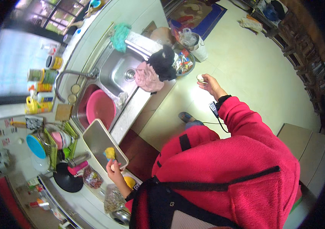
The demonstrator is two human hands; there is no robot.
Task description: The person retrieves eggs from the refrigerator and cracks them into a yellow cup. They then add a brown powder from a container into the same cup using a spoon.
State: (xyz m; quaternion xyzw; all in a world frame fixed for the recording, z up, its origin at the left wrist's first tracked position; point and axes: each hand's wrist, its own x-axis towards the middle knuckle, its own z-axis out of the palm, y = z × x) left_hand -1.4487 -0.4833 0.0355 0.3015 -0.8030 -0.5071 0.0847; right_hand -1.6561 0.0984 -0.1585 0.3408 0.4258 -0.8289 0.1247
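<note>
My left hand (115,169) is closed around a small pale rounded object (113,167), mostly hidden by the fingers. It is over the near end of a grey rectangular plastic basin (95,137) with a cream rim, beside a yellow and blue sponge or cloth (110,153) in the basin. Out to the right, above the tiled floor, my right hand (210,84) holds a small white rounded object (200,78) at its fingertips; what it is cannot be told. A pink plastic basin (101,108) stands in the sink bowl past the grey one.
The steel sink (116,67) has a curved faucet (58,83). Pink cloth (148,78) and black cloth (163,63) hang at its edge. A dish rack (72,134), black lid (68,177) and bagged food (113,199) are on the counter. A full waste bin (185,64) stands on the floor.
</note>
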